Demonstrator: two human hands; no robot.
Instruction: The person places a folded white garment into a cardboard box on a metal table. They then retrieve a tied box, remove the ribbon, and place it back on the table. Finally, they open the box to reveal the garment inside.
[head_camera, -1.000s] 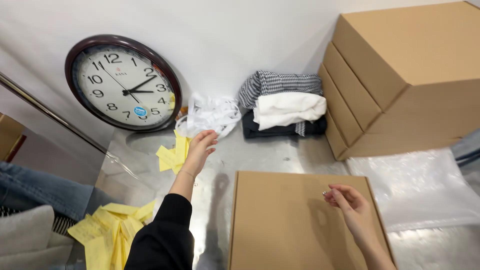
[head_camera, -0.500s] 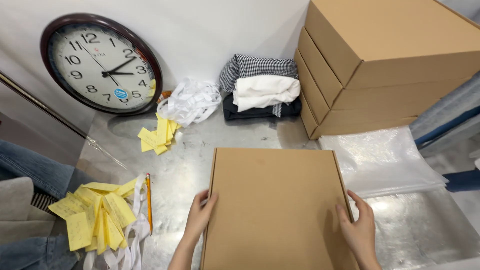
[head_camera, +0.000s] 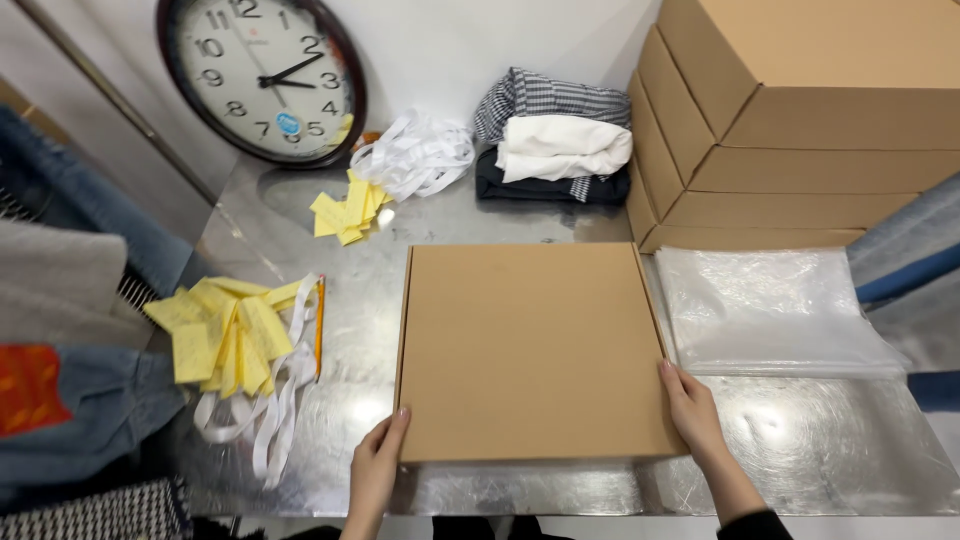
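Your left hand (head_camera: 375, 468) and right hand (head_camera: 692, 408) press flat, fingers open, against the near corners of the closed cardboard box (head_camera: 530, 345). It lies flat mid-desk (head_camera: 800, 450), between yellow slips (head_camera: 225, 335) and clear bags (head_camera: 765, 310).

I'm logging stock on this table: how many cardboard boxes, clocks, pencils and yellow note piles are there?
Boxes: 4, one flat box between both hands, 3 stacked boxes
Clock: 1
Pencil: 1
Yellow note piles: 2, near pile, far pile
Total: 8
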